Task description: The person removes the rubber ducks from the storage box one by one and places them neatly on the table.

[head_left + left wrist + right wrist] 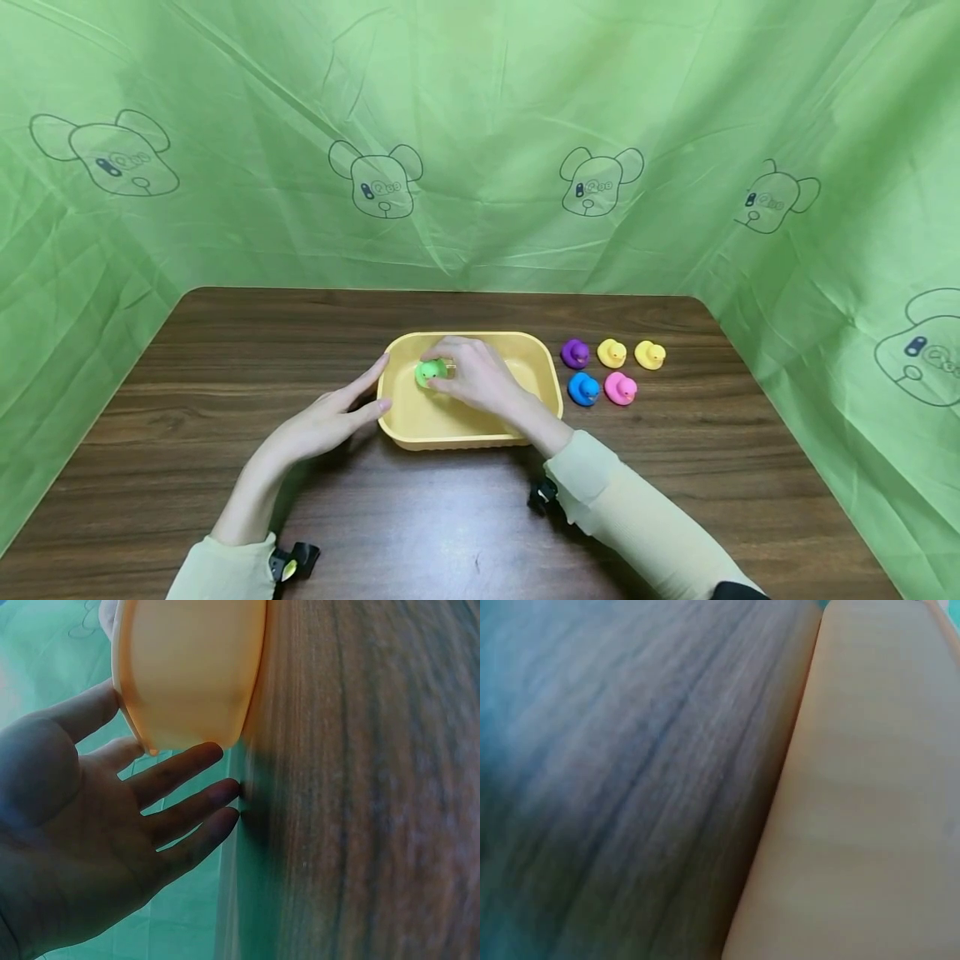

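Note:
A shallow yellow plastic tray (450,440) stands on the table, its side wall filling much of the right wrist view. Inside it, toward the left end, my right hand (483,375) pinches a green rubber duck (426,374) from above, the fingers covering part of the duck. My left hand (324,423) has its fingers spread and touches the tray's left end. In the left wrist view, the thumb and forefinger of that hand (97,817) meet the tray's rim, while the other fingers extend below. The right hand is out of sight in the right wrist view.
Right of the tray, a purple duck (575,354) and two yellow ducks (612,353) form a back row. A blue duck (583,389) and a pink duck (620,388) sit in front. Green cloth (495,250) surrounds the brown wooden table (420,533) at its back and sides.

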The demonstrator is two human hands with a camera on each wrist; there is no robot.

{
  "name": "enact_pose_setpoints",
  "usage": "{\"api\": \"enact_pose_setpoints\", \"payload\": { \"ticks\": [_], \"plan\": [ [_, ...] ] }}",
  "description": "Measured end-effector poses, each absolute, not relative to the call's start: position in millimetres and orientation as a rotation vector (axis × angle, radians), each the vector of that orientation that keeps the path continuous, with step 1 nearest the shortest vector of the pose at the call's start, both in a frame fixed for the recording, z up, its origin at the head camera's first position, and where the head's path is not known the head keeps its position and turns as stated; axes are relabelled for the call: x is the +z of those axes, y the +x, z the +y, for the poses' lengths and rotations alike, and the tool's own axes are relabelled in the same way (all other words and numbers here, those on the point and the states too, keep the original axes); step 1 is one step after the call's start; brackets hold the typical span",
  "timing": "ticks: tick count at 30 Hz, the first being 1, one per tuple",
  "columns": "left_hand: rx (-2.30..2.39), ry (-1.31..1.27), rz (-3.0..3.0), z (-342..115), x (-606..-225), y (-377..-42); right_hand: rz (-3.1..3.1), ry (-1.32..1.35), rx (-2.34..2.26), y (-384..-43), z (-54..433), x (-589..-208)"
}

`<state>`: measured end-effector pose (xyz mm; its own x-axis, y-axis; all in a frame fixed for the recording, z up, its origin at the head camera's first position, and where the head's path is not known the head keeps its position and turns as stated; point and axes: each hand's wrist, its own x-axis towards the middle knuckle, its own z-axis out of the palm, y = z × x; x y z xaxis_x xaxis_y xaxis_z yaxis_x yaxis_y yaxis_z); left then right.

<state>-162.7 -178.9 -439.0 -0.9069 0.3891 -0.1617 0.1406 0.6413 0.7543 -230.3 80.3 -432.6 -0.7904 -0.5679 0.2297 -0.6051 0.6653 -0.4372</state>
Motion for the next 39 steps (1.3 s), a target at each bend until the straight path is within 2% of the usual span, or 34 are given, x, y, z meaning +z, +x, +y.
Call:
{"api": "enact_pose_setpoints", "payload": {
  "ticks": [39],
  "plan": [
    [1.135, 0.46, 2.539, -178.2, -433.4, -159.6, -2.678, 1.026, 0.764, -213.0, 140.7, -409.5]
  ]
}}
